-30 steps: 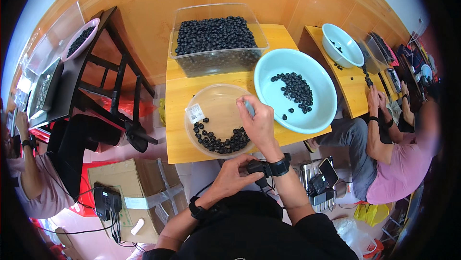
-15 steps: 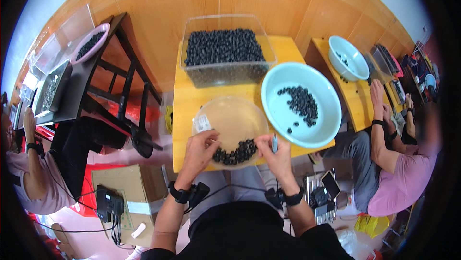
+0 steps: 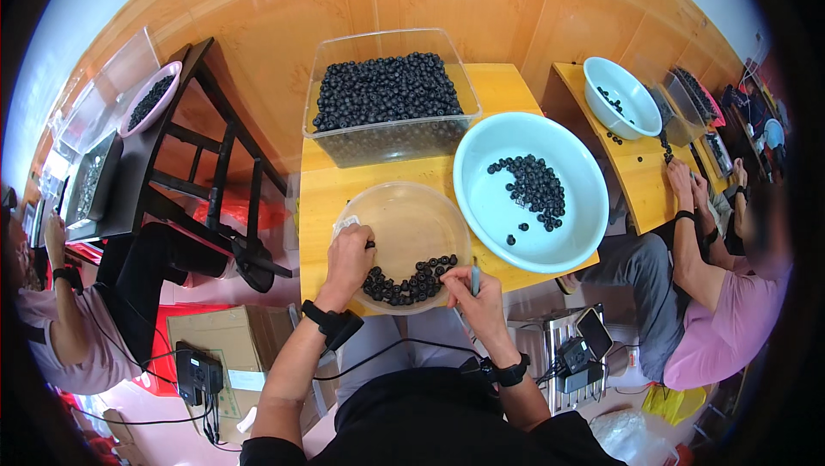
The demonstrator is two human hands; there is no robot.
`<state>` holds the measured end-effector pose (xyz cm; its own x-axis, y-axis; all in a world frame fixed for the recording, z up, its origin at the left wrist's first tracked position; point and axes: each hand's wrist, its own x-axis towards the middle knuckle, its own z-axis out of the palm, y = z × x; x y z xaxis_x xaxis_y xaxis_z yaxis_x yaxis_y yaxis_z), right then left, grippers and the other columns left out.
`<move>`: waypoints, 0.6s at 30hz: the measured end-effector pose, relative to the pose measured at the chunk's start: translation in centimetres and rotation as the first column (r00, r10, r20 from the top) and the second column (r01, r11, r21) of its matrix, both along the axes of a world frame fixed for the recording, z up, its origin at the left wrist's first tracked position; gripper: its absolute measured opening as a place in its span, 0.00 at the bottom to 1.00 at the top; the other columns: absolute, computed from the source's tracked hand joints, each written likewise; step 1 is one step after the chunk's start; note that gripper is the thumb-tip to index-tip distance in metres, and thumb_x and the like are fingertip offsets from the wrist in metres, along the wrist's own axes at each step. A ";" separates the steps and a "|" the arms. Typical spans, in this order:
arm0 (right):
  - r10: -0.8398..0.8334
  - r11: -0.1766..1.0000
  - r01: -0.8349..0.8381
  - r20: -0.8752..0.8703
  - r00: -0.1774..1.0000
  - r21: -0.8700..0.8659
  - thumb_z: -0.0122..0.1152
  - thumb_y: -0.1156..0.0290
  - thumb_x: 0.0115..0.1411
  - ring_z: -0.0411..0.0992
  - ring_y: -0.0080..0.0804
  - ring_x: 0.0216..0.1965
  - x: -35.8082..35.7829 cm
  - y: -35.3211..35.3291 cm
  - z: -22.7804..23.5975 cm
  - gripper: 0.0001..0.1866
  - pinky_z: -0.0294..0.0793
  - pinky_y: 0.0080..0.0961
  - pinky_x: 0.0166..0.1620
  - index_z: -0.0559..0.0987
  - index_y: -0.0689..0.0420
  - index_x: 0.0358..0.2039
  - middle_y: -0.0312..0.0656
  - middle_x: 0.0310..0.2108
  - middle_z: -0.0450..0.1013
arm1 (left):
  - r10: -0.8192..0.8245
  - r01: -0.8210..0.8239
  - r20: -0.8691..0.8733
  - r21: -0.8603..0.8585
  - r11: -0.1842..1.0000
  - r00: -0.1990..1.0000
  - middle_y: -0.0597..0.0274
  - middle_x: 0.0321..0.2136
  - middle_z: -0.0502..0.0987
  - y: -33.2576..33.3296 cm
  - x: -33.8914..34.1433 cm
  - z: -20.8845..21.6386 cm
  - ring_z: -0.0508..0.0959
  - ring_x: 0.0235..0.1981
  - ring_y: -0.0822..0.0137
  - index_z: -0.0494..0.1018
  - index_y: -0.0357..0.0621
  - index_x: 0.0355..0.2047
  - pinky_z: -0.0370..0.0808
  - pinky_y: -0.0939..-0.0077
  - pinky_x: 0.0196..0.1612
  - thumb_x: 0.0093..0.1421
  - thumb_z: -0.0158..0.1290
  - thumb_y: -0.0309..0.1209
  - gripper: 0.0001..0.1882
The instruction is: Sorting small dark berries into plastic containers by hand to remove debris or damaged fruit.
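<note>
Left hand (image 3: pixel 348 258): held at the left side of the tray, its grip apparently clamped on one black piece (image 3: pixel 369 244), pinched between thumb and fingertips
Right hand (image 3: pixel 481 301): grip closed on a pen-like tool (image 3: pixel 475 279), which is held upright, presumably so that thumb and forefinger are left usable at the pieces
Round tray (image 3: pixel 408 208): set near the worktop (image 3: pixel 322 191) front edge, between both hands
Loose pieces (image 3: pixel 402 291): gathered in an arc along the tray's near side, probably so that they are easily reached
Blue basin (image 3: pixel 481 165): placed just beside the tray, a cluster (image 3: pixel 534 191) of pieces held inside, likely for short reach
Clear bin (image 3: pixel 391 148): filled with pieces and stood behind, perhaps so that the front is left for handwork
</note>
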<state>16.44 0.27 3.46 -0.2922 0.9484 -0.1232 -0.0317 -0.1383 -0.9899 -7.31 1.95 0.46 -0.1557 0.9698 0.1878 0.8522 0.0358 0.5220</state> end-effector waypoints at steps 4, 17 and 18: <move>0.039 0.982 -0.095 0.312 0.949 0.163 0.53 0.67 0.63 0.71 0.27 0.24 -0.1 0.2 1.1 0.10 0.68 0.23 0.29 0.76 0.61 0.37 0.39 0.22 0.72 | -0.046 0.073 0.397 -0.052 0.996 0.917 0.54 0.27 0.78 -1.0 -0.4 2.0 0.80 0.28 0.62 0.74 0.36 0.32 0.77 0.72 0.31 0.49 0.60 0.21 0.09; 0.161 0.938 -0.272 0.427 0.890 0.215 0.49 0.63 0.64 0.74 0.49 0.27 -1.9 0.0 2.0 0.14 0.71 0.36 0.31 0.76 0.59 0.41 0.51 0.24 0.74 | 0.174 0.227 0.920 -0.097 0.969 -0.350 0.58 0.35 0.78 -5.0 1.8 1.3 0.80 0.36 0.69 0.74 0.37 0.45 0.80 0.80 0.40 0.58 0.55 0.23 0.13; 0.147 0.914 -0.295 0.450 0.881 0.279 0.50 0.63 0.63 0.74 0.49 0.26 -2.2 0.0 2.0 0.13 0.70 0.37 0.29 0.76 0.58 0.40 0.50 0.23 0.73 | 0.184 0.236 0.913 -0.101 0.966 -0.365 0.58 0.35 0.78 -5.1 1.8 1.2 0.80 0.36 0.70 0.74 0.37 0.44 0.80 0.80 0.40 0.58 0.54 0.22 0.13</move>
